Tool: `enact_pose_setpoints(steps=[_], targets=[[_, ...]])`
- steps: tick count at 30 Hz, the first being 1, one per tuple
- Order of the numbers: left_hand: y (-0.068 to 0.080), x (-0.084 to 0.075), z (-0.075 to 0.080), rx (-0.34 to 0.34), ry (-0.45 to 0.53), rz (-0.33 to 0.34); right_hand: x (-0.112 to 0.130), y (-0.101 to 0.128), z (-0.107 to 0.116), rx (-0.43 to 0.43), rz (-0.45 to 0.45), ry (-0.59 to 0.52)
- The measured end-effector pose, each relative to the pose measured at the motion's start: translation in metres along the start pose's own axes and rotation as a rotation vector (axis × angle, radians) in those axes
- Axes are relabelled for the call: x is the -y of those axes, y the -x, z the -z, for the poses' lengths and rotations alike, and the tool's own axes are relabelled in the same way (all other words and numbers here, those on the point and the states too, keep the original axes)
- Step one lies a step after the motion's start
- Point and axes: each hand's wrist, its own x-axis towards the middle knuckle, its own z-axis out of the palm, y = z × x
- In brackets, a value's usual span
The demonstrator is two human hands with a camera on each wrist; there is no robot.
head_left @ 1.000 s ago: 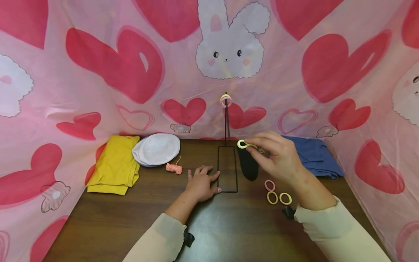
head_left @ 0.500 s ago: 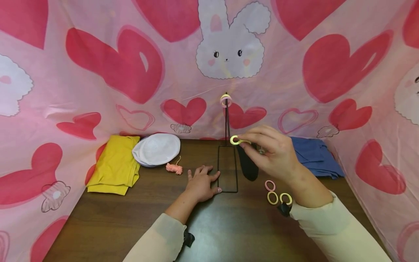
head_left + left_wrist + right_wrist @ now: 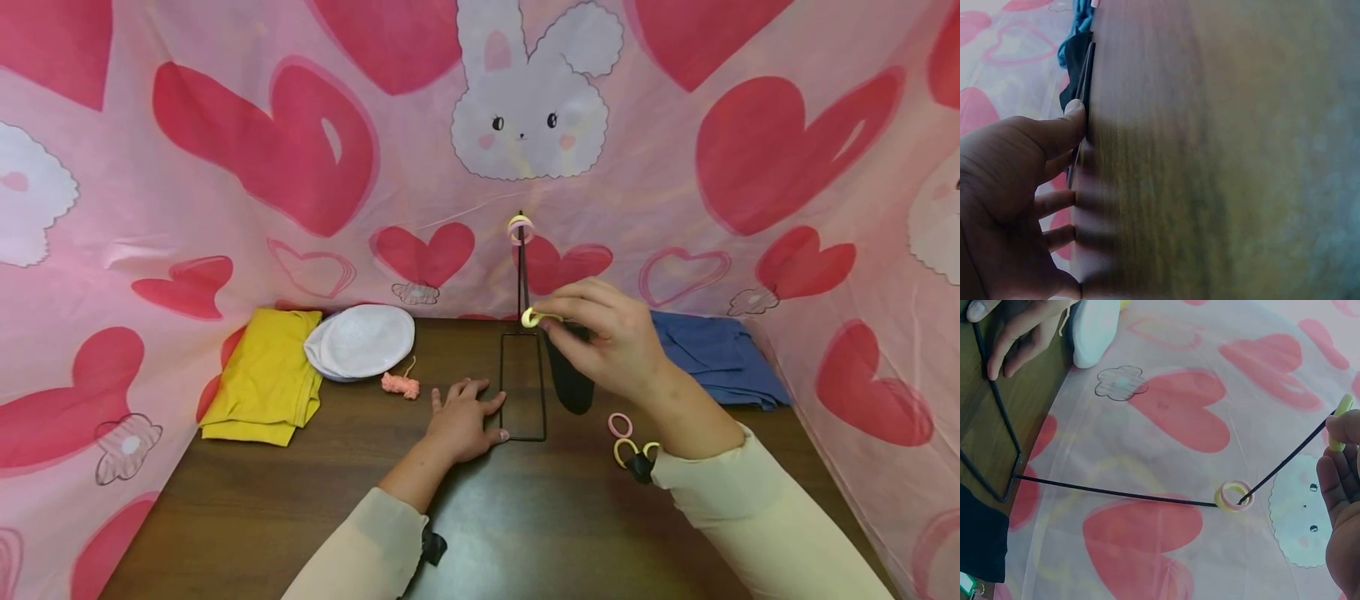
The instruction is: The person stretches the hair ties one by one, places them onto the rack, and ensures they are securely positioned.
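A black wire stand has a rectangular base on the table and a thin upright with a rod sloping from its top. A yellow and a pink hair tie hang at the top bend. My left hand lies with spread fingers at the base's left side, thumb and index touching the wire. My right hand pinches a yellow hair tie between thumb and fingers. In the right wrist view, this hair tie is at the rod's free end; whether it encircles the tip I cannot tell.
One pink hair tie and two yellow ones lie at right, one partly covered. A black elongated item and blue cloth lie behind. Left are yellow cloth, a white round fabric item and a coral yarn bundle.
My right hand has moved left with the yellow hair tie, from beside the stand to the rod's end. The left hand has stayed on the base.
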Motion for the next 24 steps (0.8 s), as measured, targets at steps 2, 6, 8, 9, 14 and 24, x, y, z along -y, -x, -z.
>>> enact_pose_setpoints(steps=[2,6,8,9,14,24], targets=[[-0.001,0.0,0.0,-0.003,0.0,-0.005,-0.001,-0.001,-0.001,-0.002,0.013,0.004],[-0.001,0.0,0.0,-0.008,-0.002,-0.007,-0.002,-0.001,-0.001,-0.003,0.015,0.016],[-0.002,0.0,0.0,-0.008,-0.004,-0.006,-0.004,-0.001,-0.002,-0.009,-0.005,0.018],[-0.002,-0.001,0.0,-0.007,-0.004,-0.005,-0.005,-0.001,-0.003,-0.013,-0.014,0.018],[-0.002,0.0,-0.001,-0.006,0.001,-0.006,-0.017,-0.002,-0.009,-0.037,-0.086,0.004],[-0.001,0.001,-0.001,-0.009,0.01,-0.007,-0.048,-0.008,-0.029,-0.077,-0.169,0.02]])
